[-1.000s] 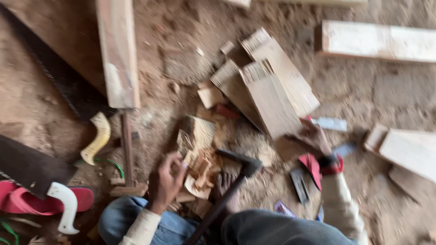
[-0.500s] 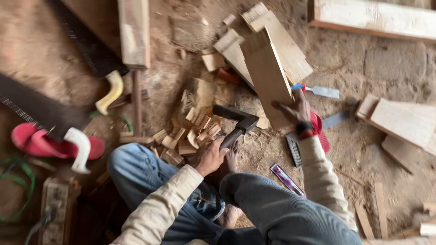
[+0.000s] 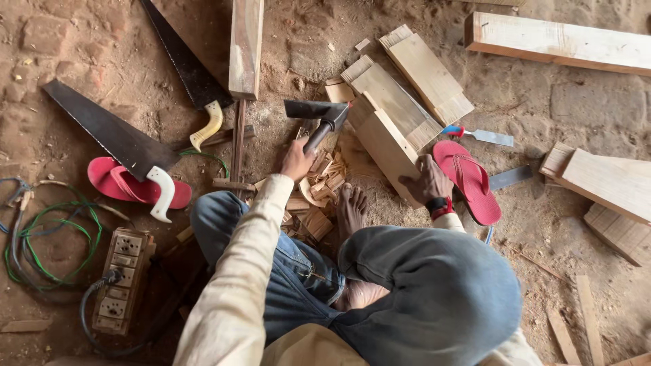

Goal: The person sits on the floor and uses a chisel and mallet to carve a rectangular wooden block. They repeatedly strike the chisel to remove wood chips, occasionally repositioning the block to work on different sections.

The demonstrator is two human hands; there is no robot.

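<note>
My left hand (image 3: pixel 297 160) is shut on the dark handle of an adze-like tool (image 3: pixel 317 110). Its black metal head points left, above a pile of wood chips (image 3: pixel 319 203). My right hand (image 3: pixel 426 181), with a band at the wrist, grips the near end of a pale wooden block (image 3: pixel 383 146) that lies slanted on the dirt. My bare foot (image 3: pixel 350 210) rests beside the chips, between the two hands. My knees in blue jeans fill the bottom of the view.
Two handsaws (image 3: pixel 112 135) (image 3: pixel 183 61) lie at the left, along with a red sandal (image 3: pixel 119 183), a power strip (image 3: pixel 122 278) and green cables (image 3: pixel 41 244). A second red sandal (image 3: pixel 468 177) and a chisel (image 3: pixel 481 135) lie at the right. Planks (image 3: pixel 245 44) (image 3: pixel 563 42) and offcuts (image 3: pixel 610 179) lie around.
My left hand has carried the tool away from my body, so its head is now beyond the chips. My right hand has settled on the block's near end. The view has steadied.
</note>
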